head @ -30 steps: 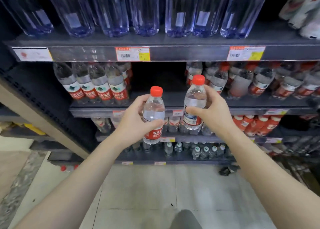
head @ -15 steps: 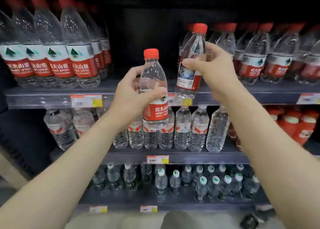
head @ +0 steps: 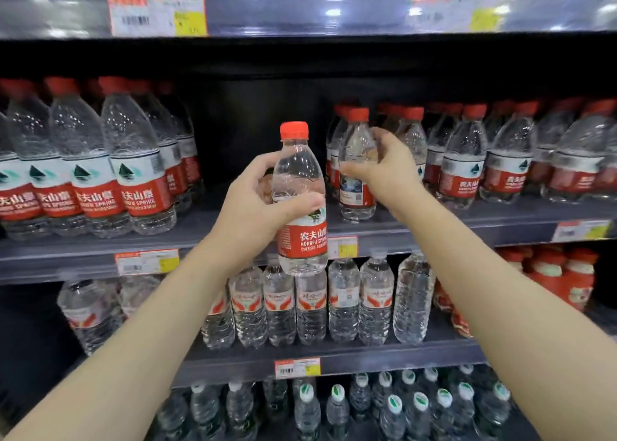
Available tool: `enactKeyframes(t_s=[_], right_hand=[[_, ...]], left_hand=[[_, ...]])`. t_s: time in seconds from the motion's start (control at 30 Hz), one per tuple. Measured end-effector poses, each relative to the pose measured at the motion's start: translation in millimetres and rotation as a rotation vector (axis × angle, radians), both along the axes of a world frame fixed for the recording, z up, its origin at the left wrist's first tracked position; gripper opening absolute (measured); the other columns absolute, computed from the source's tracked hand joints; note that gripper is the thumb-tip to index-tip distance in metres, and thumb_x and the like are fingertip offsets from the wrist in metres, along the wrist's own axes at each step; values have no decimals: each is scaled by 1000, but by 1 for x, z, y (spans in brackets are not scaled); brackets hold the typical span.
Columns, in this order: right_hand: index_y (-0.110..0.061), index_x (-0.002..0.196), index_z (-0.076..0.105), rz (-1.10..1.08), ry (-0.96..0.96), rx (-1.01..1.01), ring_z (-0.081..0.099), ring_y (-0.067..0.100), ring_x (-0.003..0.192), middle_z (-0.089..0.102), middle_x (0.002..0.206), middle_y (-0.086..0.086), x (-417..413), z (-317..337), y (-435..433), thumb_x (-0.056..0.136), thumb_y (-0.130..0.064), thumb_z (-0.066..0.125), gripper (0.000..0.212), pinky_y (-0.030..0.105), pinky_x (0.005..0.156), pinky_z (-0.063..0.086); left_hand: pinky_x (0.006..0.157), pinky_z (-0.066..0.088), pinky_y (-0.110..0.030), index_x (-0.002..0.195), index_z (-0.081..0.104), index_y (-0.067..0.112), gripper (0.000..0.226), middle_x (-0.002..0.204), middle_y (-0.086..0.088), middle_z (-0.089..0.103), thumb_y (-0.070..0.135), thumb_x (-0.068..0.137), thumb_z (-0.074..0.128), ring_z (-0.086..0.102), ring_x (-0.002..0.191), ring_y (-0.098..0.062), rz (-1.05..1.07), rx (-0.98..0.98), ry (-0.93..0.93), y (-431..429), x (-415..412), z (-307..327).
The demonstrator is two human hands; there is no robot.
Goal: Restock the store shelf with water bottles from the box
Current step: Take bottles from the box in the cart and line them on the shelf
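**Head view: two bottles up at the gap, right one nearly home**

Both hands are loaded. The right hand (head: pixel 384 173) has its fingers curled round the shoulder of a red-capped bottle (head: pixel 356 191), which stands upright at the front of the middle shelf (head: pixel 240 222), just beside the stocked row (head: pixel 464 160) on that side. Its base looks to be down at the board, but I cannot tell whether the weight is fully on it. The left hand (head: pixel 250 210) wraps the second bottle (head: pixel 302 240) round the waist with the thumb across the front. That bottle is upright and in the air in front of the shelf lip, its base hanging lower than the price tag (head: pixel 342 247). A dark open gap sits between the tall bottles (head: pixel 127 180) on the left and the smaller row on the right, and that looks like the slot to fill. The box is not in view.

Here is how I'd play it. Seat the right bottle flat first and slide it back snug against its neighbours. Turn it so the red front faces out, because at present a side panel is showing. Let go only once it stands on its own. Then bring the second bottle up over the lip, keeping it vertical, and set it alongside in the gap. The risk is knuckles clipping those close-packed caps, since one nudge could tip a whole file.
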State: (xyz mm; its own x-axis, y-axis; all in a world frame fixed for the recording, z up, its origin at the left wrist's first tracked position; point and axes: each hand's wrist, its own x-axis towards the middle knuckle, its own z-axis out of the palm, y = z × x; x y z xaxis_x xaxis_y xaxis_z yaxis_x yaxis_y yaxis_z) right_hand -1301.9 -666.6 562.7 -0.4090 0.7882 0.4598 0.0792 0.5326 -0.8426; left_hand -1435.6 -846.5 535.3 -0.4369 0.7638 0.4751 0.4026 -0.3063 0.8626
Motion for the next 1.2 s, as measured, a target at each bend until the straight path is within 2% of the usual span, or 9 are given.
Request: enactKeyframes(t_s=[0.17,0.37,0.53,0.67,0.77,0.87,0.97,1.07,1.2], right_hand=[[-22,162,23,-94,-103,68,42,22,143,44,158,3,-9,-9,10,92,-31,76,88,19,99,30],[-25,163,20,-269,-164,122,68,27,84,67,122,20,-25,-15,5,93,-34,75,89,45,87,56],[-25,161,23,-323,-157,149,70,29,85,70,107,13,-33,-19,7,92,-36,74,86,44,82,59],[-26,161,21,-312,-164,122,66,20,73,56,83,-1,-32,-17,3,94,-36,73,86,40,75,59],[-28,164,5,-285,-217,104,62,21,75,64,97,8,-30,-18,1,96,-34,70,93,35,67,54],[-18,164,-2,-313,-265,123,67,32,94,67,112,18,-27,-22,-2,98,-29,66,95,41,78,57],[-10,160,11,-318,-259,123,66,35,100,66,111,19,-20,-24,-7,96,-19,65,85,38,74,52],[-9,143,40,-312,-244,162,63,34,105,65,116,14,-14,-28,-13,92,-19,67,59,39,80,53],[-12,138,45,-263,-235,158,61,29,105,63,115,10,-9,-28,-22,90,-16,63,51,37,80,50]], left_hand=[[88,62,-38,138,58,32,70,115,4,78,19,77,89,76,104,-16,7,6,10,7,-11,4],[89,60,-32,135,59,33,68,113,10,78,22,76,90,75,104,-9,58,11,14,15,-18,6],[87,60,-32,138,58,29,69,112,6,78,19,78,90,76,103,-11,51,25,5,23,-23,10],[90,61,-36,140,57,29,70,115,4,78,21,78,90,75,105,-12,59,39,-4,28,-25,13],[91,61,-38,140,57,28,71,114,2,78,21,77,91,76,104,-13,59,45,-6,36,-31,18],[88,61,-34,140,56,28,75,114,2,77,23,75,93,76,103,-12,72,34,32,48,-43,28],[87,61,-33,140,55,30,78,116,2,75,26,73,95,75,103,-13,113,-7,58,67,-57,31],[89,62,-34,136,56,30,77,115,1,73,22,71,96,74,100,-11,136,-46,71,90,-68,22],[96,60,-39,142,53,26,84,117,1,72,22,70,97,72,105,-13,143,-48,27,117,-82,14]])
